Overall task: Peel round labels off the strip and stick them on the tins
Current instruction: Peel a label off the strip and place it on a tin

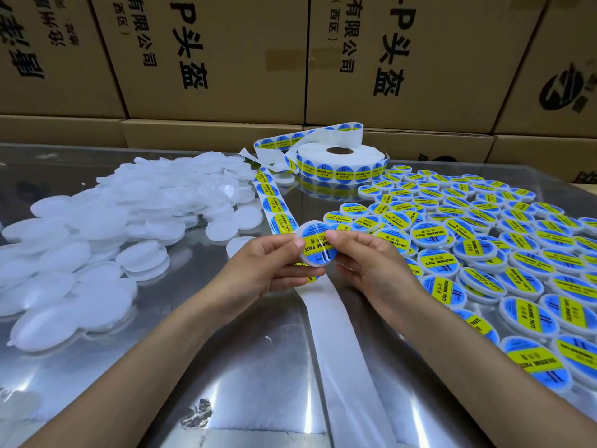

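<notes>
- Step in hand, as judged: seating a label (pixel 318 245) on a tin (pixel 316 244). To do it well, centre the disc, press from the middle outward, and rub the edge down so no bubble or lifted rim is left.
- Left hand (pixel 274 263): fingers curled, gripping the tin's left edge, thumb on the label face.
- Right hand (pixel 361 257): fingers curled, pinching the tin's right edge, thumb pressing the label.
- Tin: held between both hands, above the counter (pixel 245 367).
- Strip (pixel 274 202): runs away beyond the hands; bare backing trails beneath them.
- Plain tins (pixel 97 240) lie left of the hands, labelled tins (pixel 484 247) right.
</notes>
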